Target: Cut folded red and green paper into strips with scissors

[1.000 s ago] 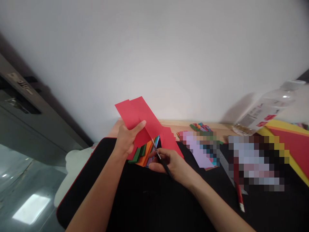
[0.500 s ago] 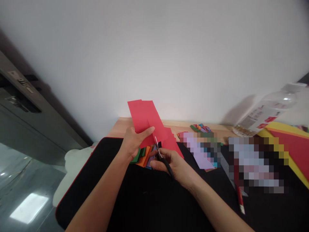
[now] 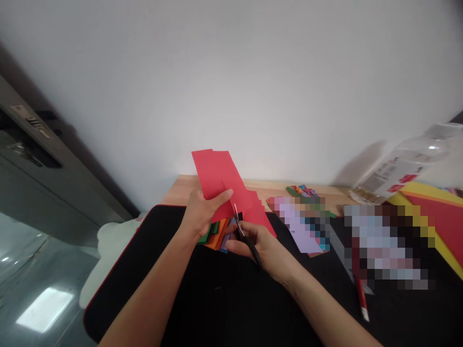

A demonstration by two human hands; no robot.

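Observation:
My left hand (image 3: pixel 203 212) pinches a sheet of red paper (image 3: pixel 217 171), its thumb lying across the front; the other fingers are mostly behind the sheet. The paper is held up in front of the wall and has a cut running into it from below. In my right hand (image 3: pixel 255 243) are scissors with black handles (image 3: pixel 249 244), their silver blades pointing up at the paper's lower edge, close by the left thumb. More red paper (image 3: pixel 257 212) spreads to the right of the blades. Beneath my hands lie green, orange (image 3: pixel 219 236) and purple paper pieces.
A black mat (image 3: pixel 224 303) with a red edge covers the wooden table (image 3: pixel 184 183). On the right are purple paper strips (image 3: pixel 302 241), a clear ruler (image 3: pixel 342 250), a red pencil (image 3: pixel 362 301), a plastic bottle (image 3: pixel 405 166) and yellow and red sheets (image 3: pixel 443 219). Part is pixelated.
Hardly anything differs. The scissor blades look slightly closer together, and the whole view has shifted a few pixels. Both hands keep their hold.

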